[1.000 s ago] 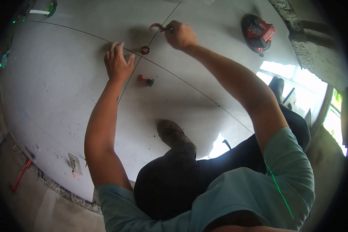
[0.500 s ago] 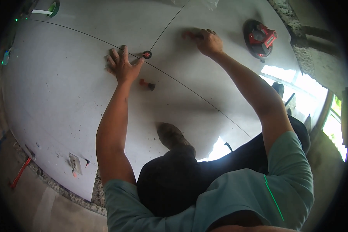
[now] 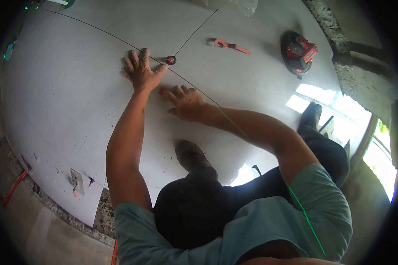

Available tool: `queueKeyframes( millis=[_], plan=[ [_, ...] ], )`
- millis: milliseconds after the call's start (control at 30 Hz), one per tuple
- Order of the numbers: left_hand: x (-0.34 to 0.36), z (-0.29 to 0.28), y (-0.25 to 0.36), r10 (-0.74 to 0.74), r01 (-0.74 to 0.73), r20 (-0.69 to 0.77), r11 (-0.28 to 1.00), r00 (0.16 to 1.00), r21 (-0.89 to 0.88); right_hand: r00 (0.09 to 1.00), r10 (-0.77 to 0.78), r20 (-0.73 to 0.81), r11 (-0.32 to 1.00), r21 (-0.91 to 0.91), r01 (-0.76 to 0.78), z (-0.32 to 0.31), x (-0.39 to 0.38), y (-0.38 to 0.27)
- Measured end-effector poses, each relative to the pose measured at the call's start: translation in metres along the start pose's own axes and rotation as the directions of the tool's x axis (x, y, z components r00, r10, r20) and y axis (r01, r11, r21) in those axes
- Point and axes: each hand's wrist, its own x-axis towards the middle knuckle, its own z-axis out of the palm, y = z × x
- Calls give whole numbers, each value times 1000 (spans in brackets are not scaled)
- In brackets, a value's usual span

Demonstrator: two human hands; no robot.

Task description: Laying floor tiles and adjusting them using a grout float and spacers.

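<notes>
My left hand lies with fingers spread on the pale tiles, at the dark joint line. By its thumb tip, a round black-and-red tile leveling cap stands where two joints meet. My right hand is low over the tile just right of my left wrist, with thumb and fingers apart. At its fingertips shows the red end of a small red-and-black piece; the hand hides the rest. A red hook-ended spanner lies loose on the tile farther off, beyond my right hand.
A red-and-black suction tool sits at the far right. A notched trowel lies at lower left near the tile edge and rough concrete. Clear plastic lies at the top. My boot rests on the tile.
My right hand has let go of the red spanner and moved left and nearer, to the small red-and-black piece. My left hand stays beside the leveling cap.
</notes>
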Motion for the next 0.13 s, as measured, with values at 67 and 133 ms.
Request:
queueKeyframes(
  millis=[67, 133],
  plan=[
    [2, 0, 9, 25, -25, -3, 1000, 1000, 13, 999, 28, 35, 999, -41, -26, 29, 10, 5],
    [0, -1, 7, 31, -30, -9, 999, 999, 34, 998, 15, 60, 1000, -24, -14, 38, 15, 8]
  ],
)
